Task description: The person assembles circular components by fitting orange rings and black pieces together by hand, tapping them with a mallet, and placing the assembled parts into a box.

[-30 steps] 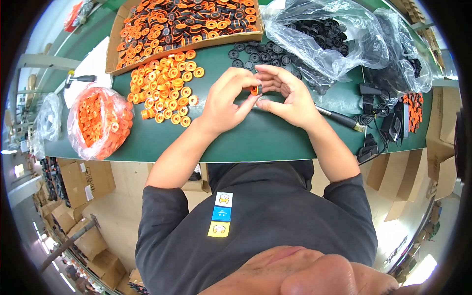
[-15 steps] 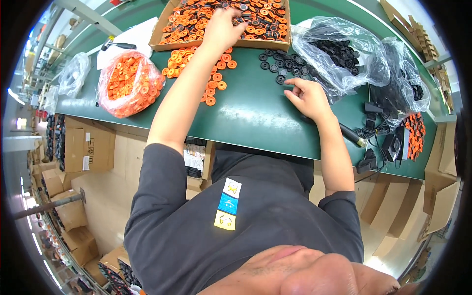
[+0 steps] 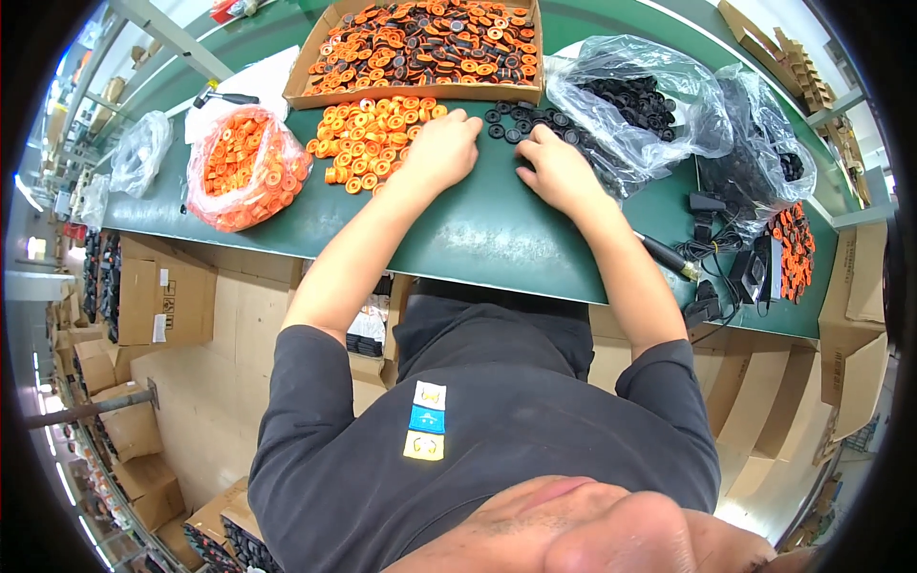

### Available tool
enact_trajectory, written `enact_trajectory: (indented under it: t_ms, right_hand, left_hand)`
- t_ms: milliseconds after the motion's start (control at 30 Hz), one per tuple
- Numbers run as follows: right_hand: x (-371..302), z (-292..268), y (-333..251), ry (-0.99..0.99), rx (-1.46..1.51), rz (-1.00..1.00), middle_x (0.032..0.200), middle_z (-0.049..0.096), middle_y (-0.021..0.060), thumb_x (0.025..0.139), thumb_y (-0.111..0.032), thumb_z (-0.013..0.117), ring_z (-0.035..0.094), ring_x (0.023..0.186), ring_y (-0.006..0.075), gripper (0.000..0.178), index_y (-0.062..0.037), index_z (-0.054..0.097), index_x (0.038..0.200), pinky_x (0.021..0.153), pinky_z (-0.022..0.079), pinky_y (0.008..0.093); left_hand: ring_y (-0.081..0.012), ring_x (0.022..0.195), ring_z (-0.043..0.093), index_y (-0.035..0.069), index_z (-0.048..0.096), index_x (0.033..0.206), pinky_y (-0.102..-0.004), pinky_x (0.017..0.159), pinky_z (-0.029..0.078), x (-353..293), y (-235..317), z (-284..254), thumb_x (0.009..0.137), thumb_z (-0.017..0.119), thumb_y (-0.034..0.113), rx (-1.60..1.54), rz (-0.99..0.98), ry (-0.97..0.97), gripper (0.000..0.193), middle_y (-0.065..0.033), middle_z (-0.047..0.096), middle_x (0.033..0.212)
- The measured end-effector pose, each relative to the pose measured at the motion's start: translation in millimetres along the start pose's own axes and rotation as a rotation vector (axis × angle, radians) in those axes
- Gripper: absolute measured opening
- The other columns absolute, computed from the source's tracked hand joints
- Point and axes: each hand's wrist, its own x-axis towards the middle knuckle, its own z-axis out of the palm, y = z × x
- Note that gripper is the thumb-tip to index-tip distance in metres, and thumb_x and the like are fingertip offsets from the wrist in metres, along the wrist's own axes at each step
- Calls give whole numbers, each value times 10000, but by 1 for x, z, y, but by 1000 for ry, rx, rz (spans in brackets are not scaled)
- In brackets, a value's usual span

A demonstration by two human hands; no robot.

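My left hand point(image 3: 445, 150) is curled low over the green table, beside the right edge of a loose pile of orange round discs point(image 3: 368, 143). Its fingers are bent together and hide whatever may be under them. Opposite it, my right hand point(image 3: 559, 170) reaches to the near edge of scattered black round discs point(image 3: 523, 116). The thumb stands apart from its bent fingers, and no held piece shows there. Behind both hands is a shallow cardboard box point(image 3: 411, 97) full of orange-and-black discs point(image 3: 430, 48).
A clear bag of orange discs point(image 3: 244, 167) and a hammer point(image 3: 229, 97) are at left. Bags of black parts point(image 3: 635, 105) stand at right, near a black-handled tool point(image 3: 666, 256), cables point(image 3: 716, 250) and more orange pieces point(image 3: 791, 253). The green table's edge point(image 3: 478, 282) runs before me.
My left hand has come back from the cardboard box to the table beside the orange pile. My right hand has moved slightly left and away from me, toward the black discs. The view has shifted slightly.
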Motion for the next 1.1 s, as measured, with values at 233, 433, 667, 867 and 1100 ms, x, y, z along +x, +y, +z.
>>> enact_trajectory:
  t_ms: [233, 433, 667, 867, 1100]
  right_hand:
    - [-4, 2, -9, 166, 145, 40, 965, 574, 159, 830, -81, 686, 649, 858, 394, 153, -54, 580, 938, 744, 541, 499]
    - [-8, 1, 7, 291, 708, 238, 948, 636, 126, 894, 13, 633, 673, 793, 218, 223, -18, 669, 1111, 706, 547, 314]
    - [-8, 0, 6, 332, 951, 346, 1033, 624, 64, 843, 56, 712, 668, 845, 114, 335, 24, 666, 1173, 751, 564, 235]
    - [-6, -10, -6, 386, 708, 282, 1058, 669, 119, 837, 38, 736, 714, 891, 178, 332, 12, 671, 1161, 777, 597, 291]
    - [-7, -10, -6, 433, 544, 129, 1050, 664, 113, 815, 19, 764, 691, 831, 183, 347, -10, 685, 1153, 729, 574, 293]
  left_hand:
    - [-180, 777, 705, 32, 694, 1041, -312, 735, 563, 37, 14, 13, 924, 617, 99, -778, -314, 323, 155, -94, 719, 874]
    - [-134, 894, 678, -3, 648, 1132, -265, 819, 540, 30, 13, 34, 1013, 547, 44, -1081, -264, 180, 163, -56, 680, 999]
    - [-115, 1021, 644, 16, 628, 1235, -274, 918, 516, 23, 13, 28, 973, 609, 16, -1258, -181, -39, 263, -42, 664, 1133]
    - [-124, 1029, 649, -10, 620, 1244, -275, 924, 528, 18, 28, 25, 946, 659, 19, -1586, -245, -158, 301, -62, 675, 1109]
    - [-110, 963, 673, -22, 635, 1236, -248, 888, 544, 12, 33, 14, 940, 653, -16, -1561, -302, -142, 297, -69, 696, 1084]
